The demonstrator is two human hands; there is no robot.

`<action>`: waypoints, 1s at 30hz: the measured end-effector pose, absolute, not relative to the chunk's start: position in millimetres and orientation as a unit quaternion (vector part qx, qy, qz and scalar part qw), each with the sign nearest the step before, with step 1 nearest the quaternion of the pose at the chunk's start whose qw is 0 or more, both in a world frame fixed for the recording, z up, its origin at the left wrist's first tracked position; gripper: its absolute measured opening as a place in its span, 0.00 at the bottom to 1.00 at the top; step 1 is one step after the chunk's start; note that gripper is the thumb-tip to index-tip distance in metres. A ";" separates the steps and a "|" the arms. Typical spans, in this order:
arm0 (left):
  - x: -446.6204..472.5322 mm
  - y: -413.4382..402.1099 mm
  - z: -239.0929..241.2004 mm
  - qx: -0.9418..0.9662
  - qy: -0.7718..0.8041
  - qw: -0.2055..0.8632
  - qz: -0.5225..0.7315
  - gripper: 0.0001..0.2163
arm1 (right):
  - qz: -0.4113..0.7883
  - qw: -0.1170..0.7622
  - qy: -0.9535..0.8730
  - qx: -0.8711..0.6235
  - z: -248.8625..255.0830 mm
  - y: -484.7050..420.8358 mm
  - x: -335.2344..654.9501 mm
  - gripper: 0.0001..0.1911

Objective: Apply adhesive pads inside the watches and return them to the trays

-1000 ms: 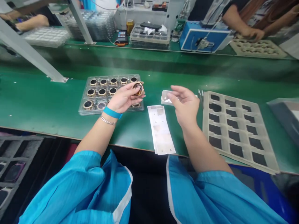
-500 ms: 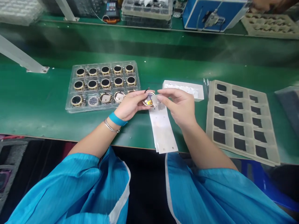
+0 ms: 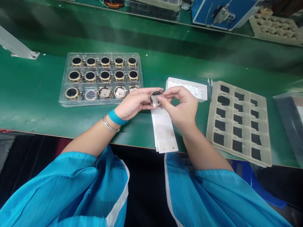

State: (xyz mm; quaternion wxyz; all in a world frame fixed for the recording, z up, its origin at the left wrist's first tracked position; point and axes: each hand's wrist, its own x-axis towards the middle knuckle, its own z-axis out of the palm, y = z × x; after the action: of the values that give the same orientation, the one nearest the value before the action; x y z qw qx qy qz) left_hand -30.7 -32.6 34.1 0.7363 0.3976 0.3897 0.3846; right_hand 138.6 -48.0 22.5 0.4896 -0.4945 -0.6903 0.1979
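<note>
My left hand (image 3: 136, 101) is closed around the rim of a round watch case (image 3: 152, 95), its open inside facing up. A pale, thin sticker (image 3: 155, 101) lies over the inside of the case. My right hand (image 3: 181, 105) pinches at the sticker's right edge with thumb and forefinger. Under the hands, white backing sheets (image 3: 164, 130) hang slightly over the bench edge. To the left, a clear plastic tray (image 3: 62, 97) holds rows of gold watch cases, most with dark faces up; several in the front row show similar pale stickers.
Behind my right hand stands a white box (image 3: 203, 93) with small white pieces in it. A beige compartment tray (image 3: 209, 126) lies to the right on the green bench (image 3: 42, 116). A blue box (image 3: 208, 14) is on the shelf behind.
The sticker, held up beside the watch case before, now lies over its inside. My right hand has come closer to the case. The whole view has shifted slightly.
</note>
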 end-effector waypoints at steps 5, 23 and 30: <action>-31.3 -33.5 34.0 0.410 0.378 0.736 0.384 0.19 | 0.172 0.475 -0.706 -0.496 23.4 -50.0 138.0 0.05; -33.1 -32.5 27.3 0.440 0.369 0.722 0.387 0.21 | 0.165 0.485 -0.702 -0.495 17.4 -49.0 135.7 0.05; -33.6 -32.5 26.8 0.447 0.369 0.716 0.389 0.21 | 0.139 0.484 -0.712 -0.490 17.2 -48.0 134.6 0.06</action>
State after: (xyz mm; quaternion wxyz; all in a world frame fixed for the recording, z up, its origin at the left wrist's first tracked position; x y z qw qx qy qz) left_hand -33.6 -32.5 26.8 0.7160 0.4471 0.3691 0.3890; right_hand 134.6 -48.0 17.2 0.4837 -0.4897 -0.7120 0.1388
